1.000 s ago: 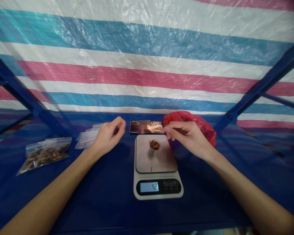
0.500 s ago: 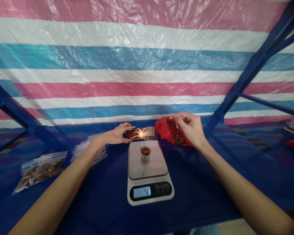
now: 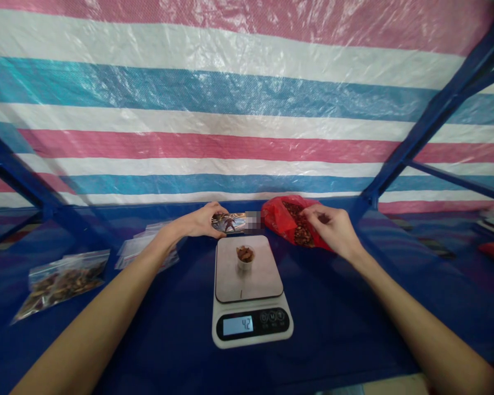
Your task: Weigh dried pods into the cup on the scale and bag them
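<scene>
My left hand (image 3: 206, 219) is closed around the left end of a smartphone (image 3: 230, 223), which lies sideways with its screen lit, just behind the scale. Over a red plastic bag (image 3: 276, 216) of dark brown dried pieces (image 3: 302, 230), my right hand (image 3: 333, 227) has thumb and fingertips pinched together; what is between them is too small to make out. Between my forearms sits a white digital kitchen scale (image 3: 253, 323) reading 4.2. On its metal plate (image 3: 247, 285) stands a small cup (image 3: 245, 264) filled with brown chips (image 3: 245, 253).
At the left lies a clear zip bag (image 3: 61, 280) of dried brown pieces. Several flat zip bags (image 3: 134, 248) are partly covered by my left forearm. Blue frame bars (image 3: 424, 137) and a striped tarp (image 3: 230, 148) close off the back of the blue surface (image 3: 333, 323).
My right hand has shifted right and down from the red bag's upper edge to over its contents. The phone's picture has changed. The scale still reads 4.2.
</scene>
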The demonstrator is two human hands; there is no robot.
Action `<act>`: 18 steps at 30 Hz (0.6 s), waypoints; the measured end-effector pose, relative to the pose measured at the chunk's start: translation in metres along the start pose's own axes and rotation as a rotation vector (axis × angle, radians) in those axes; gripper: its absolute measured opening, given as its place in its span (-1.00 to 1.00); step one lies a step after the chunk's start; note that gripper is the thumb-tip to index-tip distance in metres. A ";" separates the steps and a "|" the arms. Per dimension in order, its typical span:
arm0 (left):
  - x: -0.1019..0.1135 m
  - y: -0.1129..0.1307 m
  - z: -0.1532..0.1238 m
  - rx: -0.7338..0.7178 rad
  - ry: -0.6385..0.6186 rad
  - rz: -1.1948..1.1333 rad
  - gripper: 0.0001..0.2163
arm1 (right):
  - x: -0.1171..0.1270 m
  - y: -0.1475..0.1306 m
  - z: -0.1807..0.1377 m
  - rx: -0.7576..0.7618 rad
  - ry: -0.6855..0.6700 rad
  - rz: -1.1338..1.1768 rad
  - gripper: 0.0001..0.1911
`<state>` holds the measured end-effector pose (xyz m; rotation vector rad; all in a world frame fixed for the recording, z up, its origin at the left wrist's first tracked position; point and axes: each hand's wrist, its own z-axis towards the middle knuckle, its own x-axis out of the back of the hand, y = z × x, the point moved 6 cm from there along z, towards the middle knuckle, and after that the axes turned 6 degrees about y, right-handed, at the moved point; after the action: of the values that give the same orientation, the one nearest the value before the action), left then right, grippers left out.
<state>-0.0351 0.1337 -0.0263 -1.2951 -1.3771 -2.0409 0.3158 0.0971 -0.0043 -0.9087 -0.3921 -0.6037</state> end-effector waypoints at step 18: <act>0.000 -0.003 0.000 0.011 0.003 0.099 -0.17 | -0.023 0.014 0.000 0.219 -0.406 -0.313 -0.65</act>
<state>-0.0377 0.1350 -0.0281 -1.3272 -1.2947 -1.9668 0.3076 0.1107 -0.0259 -0.7606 -0.9611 -0.6452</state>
